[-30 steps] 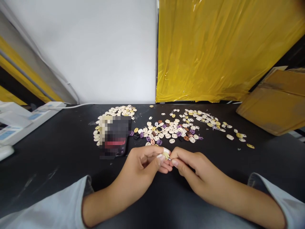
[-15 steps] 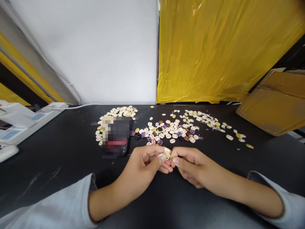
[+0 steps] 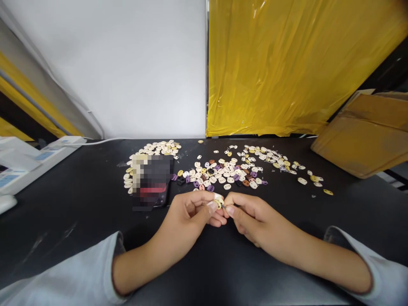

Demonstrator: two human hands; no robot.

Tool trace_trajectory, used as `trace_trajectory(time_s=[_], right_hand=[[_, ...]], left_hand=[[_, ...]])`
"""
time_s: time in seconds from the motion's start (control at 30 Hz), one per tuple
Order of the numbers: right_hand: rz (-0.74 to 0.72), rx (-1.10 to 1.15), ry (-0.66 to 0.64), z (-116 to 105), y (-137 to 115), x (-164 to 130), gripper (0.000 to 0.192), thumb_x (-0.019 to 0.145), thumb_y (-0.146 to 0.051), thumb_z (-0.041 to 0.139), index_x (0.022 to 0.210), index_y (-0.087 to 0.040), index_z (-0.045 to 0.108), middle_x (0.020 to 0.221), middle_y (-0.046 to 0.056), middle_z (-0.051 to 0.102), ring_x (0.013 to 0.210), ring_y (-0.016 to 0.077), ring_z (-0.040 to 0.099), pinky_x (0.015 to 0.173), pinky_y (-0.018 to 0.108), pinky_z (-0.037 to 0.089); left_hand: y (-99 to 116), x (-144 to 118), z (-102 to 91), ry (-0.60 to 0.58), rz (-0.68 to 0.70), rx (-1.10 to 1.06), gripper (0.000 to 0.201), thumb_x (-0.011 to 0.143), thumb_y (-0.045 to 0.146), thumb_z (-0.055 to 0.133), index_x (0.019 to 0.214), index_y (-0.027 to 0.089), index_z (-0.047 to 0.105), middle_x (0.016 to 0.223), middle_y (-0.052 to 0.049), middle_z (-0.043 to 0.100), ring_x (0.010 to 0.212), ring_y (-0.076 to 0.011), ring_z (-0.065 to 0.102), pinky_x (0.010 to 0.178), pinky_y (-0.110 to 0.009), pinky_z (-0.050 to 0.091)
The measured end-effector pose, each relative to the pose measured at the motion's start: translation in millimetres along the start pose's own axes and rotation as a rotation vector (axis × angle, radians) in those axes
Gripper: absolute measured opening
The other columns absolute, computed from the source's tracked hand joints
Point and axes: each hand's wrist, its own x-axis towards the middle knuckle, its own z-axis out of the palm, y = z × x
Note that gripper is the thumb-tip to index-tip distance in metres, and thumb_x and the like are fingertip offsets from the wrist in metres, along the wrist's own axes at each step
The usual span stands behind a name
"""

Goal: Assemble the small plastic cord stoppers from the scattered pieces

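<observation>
Above the near part of the table, my left hand (image 3: 193,214) pinches a pale yellow oval piece with two holes (image 3: 219,203) between thumb and forefinger. It looks like a plastic button or cord stopper. My right hand (image 3: 253,214) is closed just beside it, thumb and forefinger pinching a thin, dark, pointed thing (image 3: 223,207) whose tip meets the oval piece. Most of that thin thing is hidden by the fingers, so its kind is unclear. Past my hands lies a loose pile of similar oval pieces (image 3: 227,172), mostly cream, with some purple, brown, black and yellow.
A phone (image 3: 156,174), partly pixelated, lies left of the pile, with cream pieces (image 3: 159,147) behind it. More pieces and small scraps (image 3: 277,159) spread to the right. A cardboard box (image 3: 363,134) stands at the right, and a white power strip (image 3: 41,159) at the left.
The whole view has shifted slightly, so everything sits a little further left. Both hands keep their pinch, and the oval piece appears turned a little, its holes showing more.
</observation>
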Motion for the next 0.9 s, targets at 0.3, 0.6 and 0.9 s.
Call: trace_trajectory(time_s=[0.3,0.6,0.9], right_hand=[[0.057,-0.073,-0.043,-8,2,-1,0.024,0.101,-0.03,0.043,0.081,-0.019,0.05,0.059,-0.007,0.045,0.042,0.0038,0.032,0.043,0.018,0.027],[0.214,-0.158,-0.048,-22,6,-2,0.019,0.099,-0.03,0.044,0.085,-0.02,0.052,0.058,-0.007,0.042,0.042,0.0041,0.03,0.04,0.017,0.024],[0.291,-0.23,-0.142,-55,3,0,0.023,0.096,-0.039,0.047,0.09,-0.019,0.057,0.059,-0.006,0.042,0.043,0.0061,0.03,0.039,0.019,0.021]], left_hand=[[-2,4,-2.8,-0.118,0.023,0.131,0.016,0.09,0.025,0.06,0.086,0.011,0.068,0.078,-0.004,0.068,0.065,-0.0113,0.065,0.059,-0.02,0.055],[5,-2,-3.5,-0.164,0.119,0.621,0.024,0.094,0.023,0.047,0.093,0.016,0.07,0.074,0.0,0.063,0.064,-0.0115,0.056,0.054,-0.021,0.043],[5,6,-13.9,-0.203,0.213,0.708,0.018,0.087,0.018,0.052,0.091,0.013,0.069,0.069,-0.001,0.064,0.06,-0.0116,0.057,0.057,-0.022,0.04]])
